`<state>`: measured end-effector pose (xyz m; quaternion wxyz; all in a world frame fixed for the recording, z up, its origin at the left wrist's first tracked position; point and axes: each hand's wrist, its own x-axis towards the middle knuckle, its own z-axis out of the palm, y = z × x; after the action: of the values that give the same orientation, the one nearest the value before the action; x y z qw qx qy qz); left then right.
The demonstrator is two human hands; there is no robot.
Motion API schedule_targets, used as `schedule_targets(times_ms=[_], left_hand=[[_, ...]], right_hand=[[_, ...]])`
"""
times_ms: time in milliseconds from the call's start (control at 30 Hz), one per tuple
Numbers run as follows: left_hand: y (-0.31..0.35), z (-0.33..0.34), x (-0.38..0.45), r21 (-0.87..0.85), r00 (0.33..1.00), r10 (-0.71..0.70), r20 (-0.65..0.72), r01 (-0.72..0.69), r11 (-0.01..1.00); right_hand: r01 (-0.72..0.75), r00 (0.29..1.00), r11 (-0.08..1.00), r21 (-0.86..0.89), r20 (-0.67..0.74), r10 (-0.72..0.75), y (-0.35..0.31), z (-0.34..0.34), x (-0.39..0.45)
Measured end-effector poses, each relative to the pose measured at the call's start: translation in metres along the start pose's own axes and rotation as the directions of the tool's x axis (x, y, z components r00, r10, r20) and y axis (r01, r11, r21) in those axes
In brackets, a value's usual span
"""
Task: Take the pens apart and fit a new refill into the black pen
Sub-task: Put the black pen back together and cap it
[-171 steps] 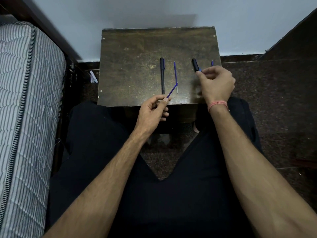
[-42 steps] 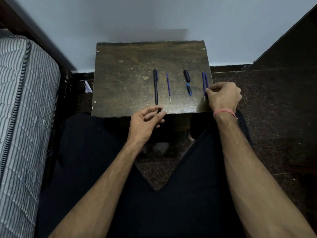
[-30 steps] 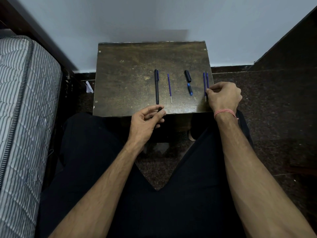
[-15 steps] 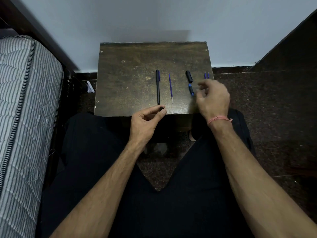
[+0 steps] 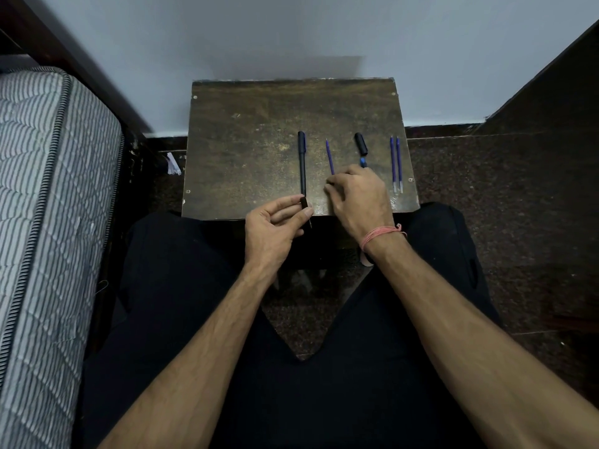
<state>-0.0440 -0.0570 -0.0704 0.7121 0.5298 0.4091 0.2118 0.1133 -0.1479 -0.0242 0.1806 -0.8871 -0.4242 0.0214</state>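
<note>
Left hand (image 5: 275,222) pinches a small black pen tip (image 5: 305,204) below the black pen (image 5: 302,163); right hand (image 5: 358,199), fingers curled, grips the blue refill (image 5: 330,157).

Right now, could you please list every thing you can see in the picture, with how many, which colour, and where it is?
Black pen: one, black, on the table, left of centre, lying lengthwise.
Single refill: one, blue-violet, on the table right of the black pen; its near end is at the right hand's fingers.
Pen cap: one, black, on the table, with a small blue piece just below it.
Pair of refills: two, blue-violet, side by side near the table's right edge.
Small black part: one, pinched in the left hand.
Table: one, dark brown.
Mattress: one, grey striped, at left.
Left hand: at the table's near edge.
Right hand: on the table, a pink thread at its wrist.
</note>
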Motion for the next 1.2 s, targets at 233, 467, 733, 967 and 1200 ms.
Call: schedule_targets(times_ms=[233, 467, 733, 967, 1200], left_hand=[[-0.004, -0.001, 0.001, 0.027, 0.999, 0.02, 0.026, -0.021, 0.999], [-0.007, 0.0, 0.002, 0.035, 0.998, 0.039, 0.043, -0.041, 0.999], [-0.008, -0.002, 0.002, 0.066, 0.998, 0.04, 0.058, -0.044, 0.997], [-0.013, -0.011, -0.001, 0.103, 0.998, 0.022, 0.052, -0.027, 0.994], [-0.009, -0.006, -0.01, 0.177, 0.997, -0.006, 0.071, -0.007, 0.984]], right_hand=[[-0.194, 0.98, 0.966, -0.17, 0.01, 0.198, -0.007, -0.012, 0.01], [-0.275, 0.943, 0.938, -0.212, 0.128, 0.306, -0.009, -0.011, 0.007], [-0.251, 0.963, 0.946, -0.204, 0.042, 0.265, -0.009, -0.007, -0.004], [-0.295, 0.942, 0.925, -0.238, 0.092, 0.324, -0.014, -0.011, 0.006], [-0.314, 0.922, 0.93, -0.191, 0.173, 0.346, -0.013, -0.011, 0.004]])
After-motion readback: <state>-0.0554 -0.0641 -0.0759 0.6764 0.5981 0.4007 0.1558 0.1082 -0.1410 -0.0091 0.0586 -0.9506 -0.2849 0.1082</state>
